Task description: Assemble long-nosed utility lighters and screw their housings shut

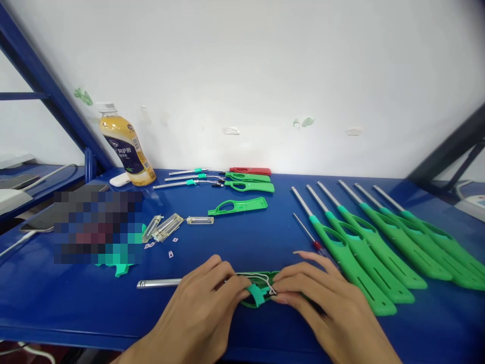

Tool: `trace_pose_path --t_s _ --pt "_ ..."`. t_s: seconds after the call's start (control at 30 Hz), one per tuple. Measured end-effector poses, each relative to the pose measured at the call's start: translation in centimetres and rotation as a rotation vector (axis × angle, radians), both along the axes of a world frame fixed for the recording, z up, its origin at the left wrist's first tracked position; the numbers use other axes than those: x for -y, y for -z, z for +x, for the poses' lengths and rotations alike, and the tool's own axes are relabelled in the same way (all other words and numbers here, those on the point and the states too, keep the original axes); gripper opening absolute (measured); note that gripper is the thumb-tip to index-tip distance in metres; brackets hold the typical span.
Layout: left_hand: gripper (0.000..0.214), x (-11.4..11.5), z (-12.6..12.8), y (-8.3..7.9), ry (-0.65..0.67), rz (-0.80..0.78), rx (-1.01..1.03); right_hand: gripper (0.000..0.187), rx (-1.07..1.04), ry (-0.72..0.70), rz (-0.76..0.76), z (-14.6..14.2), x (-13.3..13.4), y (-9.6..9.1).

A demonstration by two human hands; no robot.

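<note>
Both my hands rest on a partly built green lighter (261, 293) lying at the front of the blue table (242, 237). My left hand (200, 313) pinches its left part, where a metal tube (159, 283) sticks out to the left. My right hand (326, 303) presses fingertips on the green handle shell beside thin white wires and a teal trigger piece (255, 294). A red-handled screwdriver (308, 233) lies just beyond my right hand.
Several finished green long-nose lighters (379, 242) lie in a row at the right. Green and red handle halves (246, 179) with tubes lie at the back, clear fuel tanks (166, 226) left of centre, a juice bottle (127, 146) by the wall, teal parts (121, 265) at left.
</note>
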State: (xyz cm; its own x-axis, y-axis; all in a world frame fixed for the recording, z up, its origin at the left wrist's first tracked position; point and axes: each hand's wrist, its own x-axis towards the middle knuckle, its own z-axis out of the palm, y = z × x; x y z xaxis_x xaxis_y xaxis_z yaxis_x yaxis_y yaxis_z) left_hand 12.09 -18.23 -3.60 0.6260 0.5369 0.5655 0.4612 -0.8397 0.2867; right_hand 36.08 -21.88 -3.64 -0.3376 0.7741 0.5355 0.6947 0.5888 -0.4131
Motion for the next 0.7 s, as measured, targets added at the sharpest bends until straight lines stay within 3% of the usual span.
trace_pose_path --t_s 0.1,0.33,0.7 --pt "0.025 -0.2 0.0 0.2 0.006 -0.019 0.008 0.013 -0.025 0.01 -0.024 0.1 0.1 -0.1" --pt "0.025 -0.5 0.0 0.0 0.009 -0.103 0.032 0.021 -0.025 0.097 -0.017 0.2 -0.2 0.0" --pt "0.027 -0.6 0.0 0.1 0.01 -0.126 0.055 0.022 0.185 0.041 -0.288 -0.5 -1.5 -1.5"
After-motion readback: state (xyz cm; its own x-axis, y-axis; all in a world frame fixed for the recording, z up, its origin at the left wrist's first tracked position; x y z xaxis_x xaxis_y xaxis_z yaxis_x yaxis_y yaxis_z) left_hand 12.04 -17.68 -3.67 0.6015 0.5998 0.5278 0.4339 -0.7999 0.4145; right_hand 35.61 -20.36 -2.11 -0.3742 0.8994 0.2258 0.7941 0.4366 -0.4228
